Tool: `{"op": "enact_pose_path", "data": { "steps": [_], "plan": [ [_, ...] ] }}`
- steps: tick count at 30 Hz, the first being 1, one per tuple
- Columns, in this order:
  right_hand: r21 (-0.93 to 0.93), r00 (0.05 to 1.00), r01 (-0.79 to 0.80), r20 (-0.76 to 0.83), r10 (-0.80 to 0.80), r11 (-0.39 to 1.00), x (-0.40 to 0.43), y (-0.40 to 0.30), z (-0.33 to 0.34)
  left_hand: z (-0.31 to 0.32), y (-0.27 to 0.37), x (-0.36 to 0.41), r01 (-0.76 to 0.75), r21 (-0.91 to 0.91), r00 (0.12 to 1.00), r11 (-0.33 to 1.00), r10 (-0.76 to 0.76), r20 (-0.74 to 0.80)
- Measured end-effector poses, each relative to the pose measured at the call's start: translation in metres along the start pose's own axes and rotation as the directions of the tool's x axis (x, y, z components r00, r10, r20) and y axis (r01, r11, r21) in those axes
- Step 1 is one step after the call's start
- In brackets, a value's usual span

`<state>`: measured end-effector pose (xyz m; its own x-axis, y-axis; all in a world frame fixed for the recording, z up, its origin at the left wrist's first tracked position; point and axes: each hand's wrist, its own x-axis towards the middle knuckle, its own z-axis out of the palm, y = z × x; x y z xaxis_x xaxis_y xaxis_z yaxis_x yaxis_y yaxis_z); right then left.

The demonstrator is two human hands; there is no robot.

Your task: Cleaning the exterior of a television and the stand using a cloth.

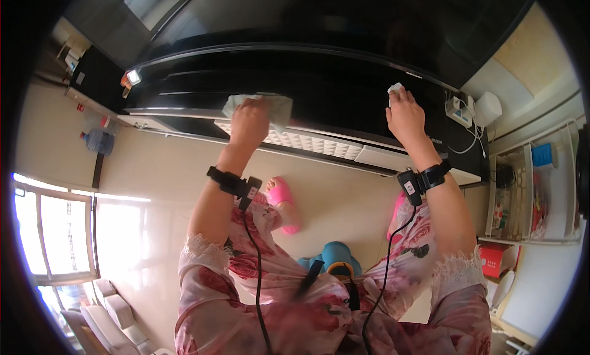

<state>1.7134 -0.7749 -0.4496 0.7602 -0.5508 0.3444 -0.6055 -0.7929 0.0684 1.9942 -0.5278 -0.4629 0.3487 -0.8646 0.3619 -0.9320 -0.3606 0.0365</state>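
Note:
A pale grey-green cloth (280,108) is bunched under my left hand (250,120), at the front edge of the glossy black top of a low cabinet (329,94). One flap of the cloth hangs over that edge. Further right, my right hand (406,113) rests over the same black top with its fingers around a small white item (394,88). My fingers cover most of the item, so I cannot tell what it is. Behind both hands stands a large dark television screen (322,18). White drawer fronts (304,140), one with a raised pattern, run below the top.
A power strip with white cables (458,111) and a white rounded device (488,109) sit at the cabinet's right end. A clear drawer unit (530,189) stands to the right. Large water bottles (97,143) are on the floor at left. A blue plastic stool (335,256) is beneath me.

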Motion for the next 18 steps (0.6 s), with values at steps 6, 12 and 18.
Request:
{"op": "enact_pose_path", "data": {
  "steps": [6,12,18],
  "plan": [
    [0.099,0.992,0.12,-0.053,-0.115,0.988,0.011,-0.056,0.011,-0.009,-0.047,0.003,0.395,-0.003,0.918,0.919,-0.395,-0.023],
    [0.176,0.99,0.139,-0.051,-0.132,0.975,0.026,-0.088,0.003,-0.029,-0.114,-0.013,0.719,-0.181,0.633,0.671,-0.739,-0.231],
    [0.163,0.987,0.158,-0.051,-0.151,0.974,0.036,-0.09,0.01,-0.01,-0.063,0.024,0.263,-0.283,0.915,0.922,-0.331,-0.231]
  ]
}}
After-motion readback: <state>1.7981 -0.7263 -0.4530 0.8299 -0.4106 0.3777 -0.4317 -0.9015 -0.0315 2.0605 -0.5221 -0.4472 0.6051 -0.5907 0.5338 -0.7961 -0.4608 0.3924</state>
